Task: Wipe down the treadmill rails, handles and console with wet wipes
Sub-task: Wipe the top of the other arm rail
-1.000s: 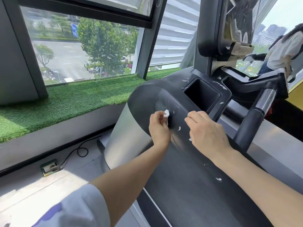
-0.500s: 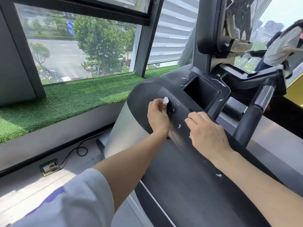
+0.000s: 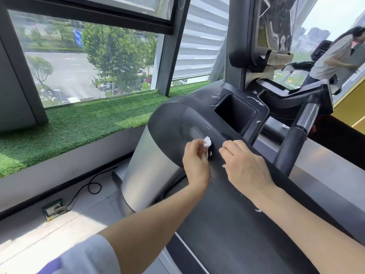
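Now the left hand (image 3: 195, 165) pinches a small white wet wipe (image 3: 207, 142) between its thumb and fingers. It presses the wadded wipe on the dark top of the treadmill rail (image 3: 227, 224). A pale smear (image 3: 192, 132) shows on the rail, just at ten o'clock from the wipe. The right hand (image 3: 245, 167) lies on the same rail, just at three o'clock from the left hand. Its fingers are bent with the tips down on the rail, and it holds nothing I can see. The two hands are close but do not touch. Tiny white bits (image 3: 257, 210) of wipe lie on the rail near the right wrist, and more lie by the square cup hole (image 3: 236, 113) at twelve o'clock from the hands. A black handle (image 3: 292, 143) stands up at two o'clock from the right hand. The console (image 3: 262, 30) rises at the top, at twelve o'clock. At nine o'clock a ledge with green fake grass (image 3: 79, 123) runs under the window (image 3: 94, 62). A black cord (image 3: 87, 190) runs over the floor (image 3: 29, 240) to a floor socket (image 3: 54, 209) at eight o'clock. Another person (image 3: 333, 56) stands far off at two o'clock.
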Action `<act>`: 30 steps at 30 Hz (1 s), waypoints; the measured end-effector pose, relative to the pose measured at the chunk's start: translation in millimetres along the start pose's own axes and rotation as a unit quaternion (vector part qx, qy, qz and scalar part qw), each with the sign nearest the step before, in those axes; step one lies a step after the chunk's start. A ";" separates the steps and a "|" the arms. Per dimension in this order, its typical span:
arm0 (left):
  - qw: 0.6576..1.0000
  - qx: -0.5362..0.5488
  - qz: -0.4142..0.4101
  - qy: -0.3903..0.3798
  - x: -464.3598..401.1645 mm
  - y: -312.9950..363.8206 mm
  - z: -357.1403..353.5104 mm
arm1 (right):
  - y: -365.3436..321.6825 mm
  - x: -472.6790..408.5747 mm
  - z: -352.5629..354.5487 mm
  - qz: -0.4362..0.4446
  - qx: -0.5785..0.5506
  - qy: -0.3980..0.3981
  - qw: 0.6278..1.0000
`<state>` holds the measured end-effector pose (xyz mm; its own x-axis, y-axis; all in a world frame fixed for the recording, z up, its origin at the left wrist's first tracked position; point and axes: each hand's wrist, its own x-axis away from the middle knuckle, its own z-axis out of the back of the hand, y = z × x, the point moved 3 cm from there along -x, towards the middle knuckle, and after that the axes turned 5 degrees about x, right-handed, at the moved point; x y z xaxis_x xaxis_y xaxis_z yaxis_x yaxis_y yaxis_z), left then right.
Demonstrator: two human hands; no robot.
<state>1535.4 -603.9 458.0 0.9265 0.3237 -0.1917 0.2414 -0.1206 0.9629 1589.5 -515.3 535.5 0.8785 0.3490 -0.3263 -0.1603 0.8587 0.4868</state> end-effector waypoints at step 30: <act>0.991 -0.111 -0.055 -0.045 -46.5 31.6 -6.6 | -0.7 7.9 -2.9 0.014 -0.014 0.026 0.999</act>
<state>1498.1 -616.6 498.6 0.9225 0.2381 -0.3039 0.2815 0.1238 0.9515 1595.3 -512.0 530.2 0.8491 0.3907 -0.3556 -0.1966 0.8584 0.4738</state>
